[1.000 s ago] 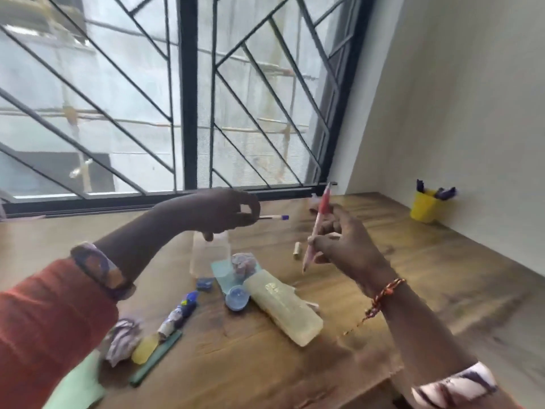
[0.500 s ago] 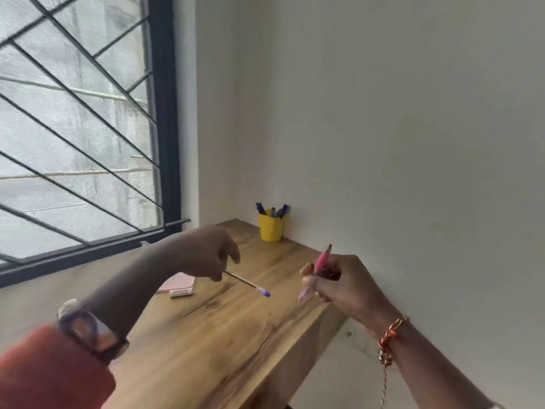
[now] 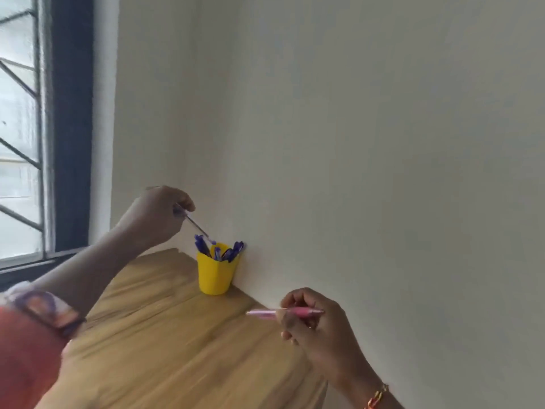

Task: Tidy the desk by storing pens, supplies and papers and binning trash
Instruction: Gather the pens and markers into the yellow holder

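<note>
The left hand (image 3: 156,216) pinches a thin pen (image 3: 196,227) tip-down over the yellow cup (image 3: 216,273) at the desk (image 3: 165,349) corner, ready to drop it in, while the right hand (image 3: 312,329) grips a pink pen (image 3: 284,312) nearby, judged next for storing.

1. We see a plain off-white wall (image 3: 383,143) filling the right and far side.
2. We see a window (image 3: 17,143) far left: dark frame (image 3: 72,128), diagonal bars (image 3: 19,81) across the glass.
</note>
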### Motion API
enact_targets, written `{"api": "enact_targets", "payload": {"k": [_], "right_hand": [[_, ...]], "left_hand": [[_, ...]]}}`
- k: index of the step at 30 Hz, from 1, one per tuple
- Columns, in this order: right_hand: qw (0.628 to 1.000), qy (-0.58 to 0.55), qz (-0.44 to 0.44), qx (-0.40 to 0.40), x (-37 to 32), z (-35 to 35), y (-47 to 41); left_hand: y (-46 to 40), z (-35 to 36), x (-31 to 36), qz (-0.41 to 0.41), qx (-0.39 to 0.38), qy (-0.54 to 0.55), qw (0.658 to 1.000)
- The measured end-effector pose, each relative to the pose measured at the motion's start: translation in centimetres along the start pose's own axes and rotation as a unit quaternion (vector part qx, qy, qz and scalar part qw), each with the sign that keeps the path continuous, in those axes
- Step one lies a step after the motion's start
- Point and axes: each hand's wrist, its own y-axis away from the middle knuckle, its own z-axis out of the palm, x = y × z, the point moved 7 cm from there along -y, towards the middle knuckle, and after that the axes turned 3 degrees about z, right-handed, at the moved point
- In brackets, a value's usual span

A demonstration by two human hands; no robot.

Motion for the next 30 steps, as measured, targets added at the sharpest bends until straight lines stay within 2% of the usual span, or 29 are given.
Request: {"api": "enact_targets", "payload": {"k": [3,8,11,13,16,19,25,30], "right_hand": [[0.999,0.040,-0.033,0.013,0.2,-0.7,-5.6],[0.995,0.032,-0.087,0.034,-0.2,0.0,-14.8],[0.995,0.020,-0.091,0.040,-0.4,1.7,-19.9],[0.995,0.041,-0.085,0.012,-0.2,3.7,-22.7],[0.987,0.136,-0.075,-0.047,1.0,6.2,-25.1],[0.983,0.170,-0.062,-0.039,1.4,6.2,-24.6],[0.978,0.190,-0.076,-0.046,-1.3,5.1,-17.1],[0.974,0.181,-0.111,-0.083,-6.5,6.4,-6.6]], "left_hand": [[-4.9,4.5,-0.8,-0.008,0.022,0.009,1.000],[-9.6,11.5,-2.7,-0.029,-0.093,-0.045,0.994],[-9.7,12.2,-3.4,-0.021,-0.093,-0.083,0.992],[-9.0,11.8,-3.6,-0.014,-0.088,-0.096,0.991],[-7.5,10.5,-3.9,-0.006,-0.098,-0.121,0.988],[-6.0,8.7,-3.7,0.006,-0.131,-0.122,0.984],[-0.8,5.1,-1.5,0.071,-0.275,-0.120,0.951],[7.3,-1.1,0.8,0.065,-0.304,-0.115,0.944]]}}
